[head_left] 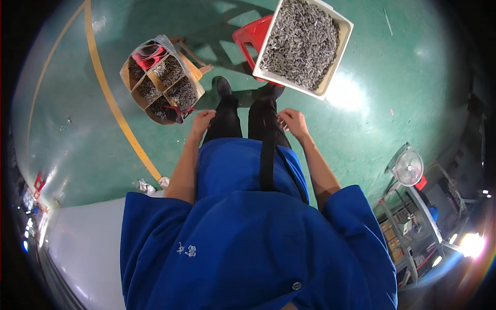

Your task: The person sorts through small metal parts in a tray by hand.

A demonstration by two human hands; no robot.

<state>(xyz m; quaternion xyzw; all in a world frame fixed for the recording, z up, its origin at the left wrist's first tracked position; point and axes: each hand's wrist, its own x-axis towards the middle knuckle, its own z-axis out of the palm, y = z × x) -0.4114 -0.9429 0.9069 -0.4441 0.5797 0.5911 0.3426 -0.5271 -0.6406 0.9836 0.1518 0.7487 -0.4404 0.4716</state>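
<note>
My left hand [203, 120] is beside my left knee, fingers bent and closed at the edge of the black trousers [225, 122]. On the other side, my right hand [293, 122] has its curled fingers against the right trouser leg, seemingly pinching the cloth. Ahead on the right, a cream plastic bin [330, 88] full of small grey metal parts [299, 44] rests on a red stool [253, 37]. Left of my feet stands a divided cardboard box [135, 95]. Small metal pieces [182, 94] fill several compartments, and red material [149, 56] lies in one.
A wooden stool [199, 64] shows behind the box. The green floor [165, 129] bears a yellow line [111, 98]. A white surface [88, 232] lies at the lower left, with crumpled silvery scraps [146, 186] near it. At the right are a fan [408, 167] and a metal frame [426, 209].
</note>
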